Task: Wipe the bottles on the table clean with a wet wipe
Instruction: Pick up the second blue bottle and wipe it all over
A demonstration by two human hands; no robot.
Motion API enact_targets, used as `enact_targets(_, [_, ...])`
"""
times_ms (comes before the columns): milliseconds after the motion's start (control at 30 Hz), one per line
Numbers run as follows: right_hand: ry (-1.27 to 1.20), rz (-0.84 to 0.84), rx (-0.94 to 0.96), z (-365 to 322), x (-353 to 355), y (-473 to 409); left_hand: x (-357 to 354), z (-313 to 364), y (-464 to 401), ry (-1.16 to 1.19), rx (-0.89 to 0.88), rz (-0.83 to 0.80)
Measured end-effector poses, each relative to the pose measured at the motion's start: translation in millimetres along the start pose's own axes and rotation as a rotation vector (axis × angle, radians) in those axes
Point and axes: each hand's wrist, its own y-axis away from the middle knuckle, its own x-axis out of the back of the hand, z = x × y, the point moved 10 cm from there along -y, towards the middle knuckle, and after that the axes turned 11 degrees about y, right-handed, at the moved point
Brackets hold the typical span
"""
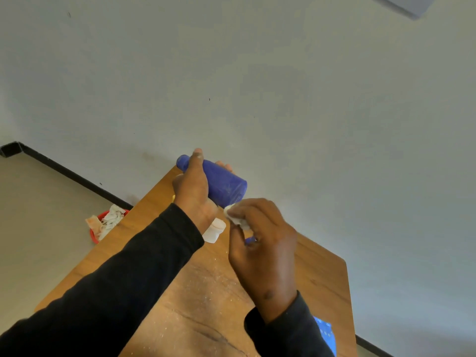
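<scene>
Black sleeves (108,300) fill the bottom of the view, nearest to the camera, and both arms reach forward over the wooden counter (201,292). Behind the counter stands a pale wall (283,86). On the floor to the left sits a red bin (95,234) with used white wipes in it. The counter surface shows white specks and dark streaks.

Next in size is the blue bottle (226,185). The left hand (194,191) holds it above the far part of the counter, with fingers and thumb curled around its body, and the bottle lies tilted with one end toward the upper left. The right hand (262,243) pinches a small folded white wipe (233,215) between the fingertips, and the wipe is at the lower right end of the bottle, touching it or just beside it; I cannot tell which.

A small white bottle (214,231) lies on the counter just under the left wrist. A blue packet (325,333) shows at the lower right, partly hidden by the right sleeve.

I judge that the step in hand is the wiping of the blue bottle, at its end. The next move probably calls for turning the bottle in the left hand while the wipe presses along the body, so that every side is reached.
</scene>
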Motion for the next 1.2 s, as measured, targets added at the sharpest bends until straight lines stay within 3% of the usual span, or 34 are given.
enact_targets(267, [0.019, 0.178, -0.116, 31, 28, -18, -7, -9, 12, -0.090, 0.000, -0.052])
enact_targets(467, [-0.036, 0.036, -0.054, 10, 6, 0, 0, 4, 11, -0.047, -0.029, 0.013])
enact_targets(700, [-0.022, 0.136, -0.103, 31, 24, -17, -5, -1, 15, -0.086, -0.076, -0.038])
enact_targets(933, [-0.189, 0.175, -0.300, 72, 43, -16, -28, 24, 29, -0.198, -0.324, -0.355])
enact_targets(1067, [-0.303, 0.185, -0.386, 76, 50, -9, -49, 29, 40, -0.481, -0.484, -0.633])
enact_targets(1200, [-0.331, 0.105, -0.336, 61, 44, -13, -64, 24, 54, -0.813, -0.722, -0.782])
